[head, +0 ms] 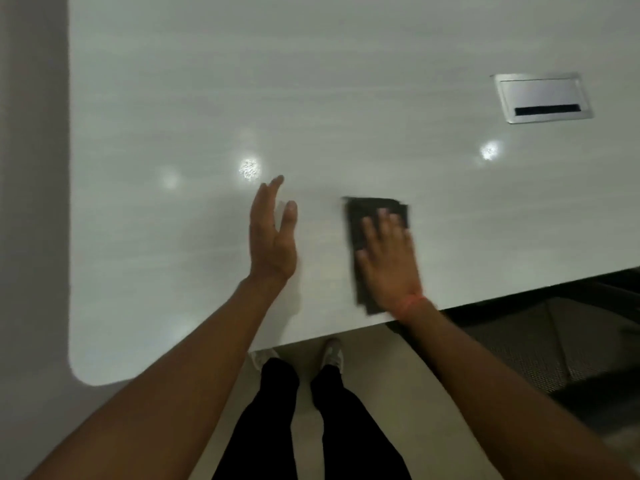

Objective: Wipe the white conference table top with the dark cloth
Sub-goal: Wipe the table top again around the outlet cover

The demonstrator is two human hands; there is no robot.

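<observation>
The white conference table (173, 133) fills most of the head view, glossy with light reflections. A dark folded cloth (363, 220) lies flat on it close to the near edge. My right hand (389, 261) presses palm-down on the cloth with fingers spread, covering its lower right part. A red band is on that wrist. My left hand (273, 237) hovers to the left of the cloth, fingers straight and apart, holding nothing; whether it touches the table is unclear.
A silver cable hatch (543, 97) with a black slot is set into the table at the far right. A dark mesh chair (554, 341) stands under the near edge on the right. The table's rounded corner (83, 372) is at the lower left. My legs stand on pale floor.
</observation>
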